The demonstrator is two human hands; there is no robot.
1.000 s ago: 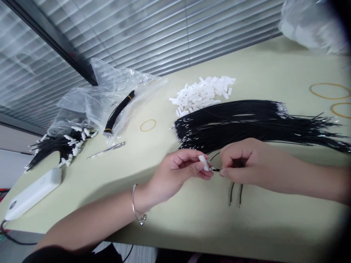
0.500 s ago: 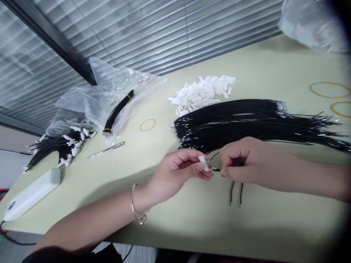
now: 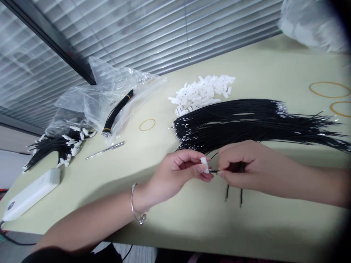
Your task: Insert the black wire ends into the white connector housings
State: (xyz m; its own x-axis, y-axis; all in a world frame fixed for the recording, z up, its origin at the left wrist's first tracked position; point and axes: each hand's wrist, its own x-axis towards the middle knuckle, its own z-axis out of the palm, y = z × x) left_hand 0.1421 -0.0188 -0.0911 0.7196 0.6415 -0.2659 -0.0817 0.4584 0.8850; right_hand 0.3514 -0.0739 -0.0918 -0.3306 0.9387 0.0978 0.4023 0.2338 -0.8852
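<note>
Between the thumb and fingers of my left hand (image 3: pixel 181 168) is a small white plastic connector housing (image 3: pixel 204 165). My right hand (image 3: pixel 244 164) pinches a thin black wire (image 3: pixel 213 171) close to its end, which meets the right side of the housing; how deep the tip sits is hidden. Two more black wire ends (image 3: pixel 241 197) hang below my right hand, and whether its curled fingers hold them is unclear. Just behind both hands lies a wide bundle of black wires (image 3: pixel 227 124) with shiny metal terminals.
A heap of white housings (image 3: pixel 203 91) lies behind the bundle. To the left are a pen (image 3: pixel 105 150), a rubber band (image 3: pixel 147 125), a tied wire bundle (image 3: pixel 117 113) on a clear plastic bag (image 3: pixel 95 98), wires with housings attached (image 3: pixel 55 148) and a white device (image 3: pixel 33 193).
My right hand has moved slightly left, bringing the wire's end up against the white housing, where a metal tip showed before. The hanging wire ends have swung a little. My left hand is nearly still.
</note>
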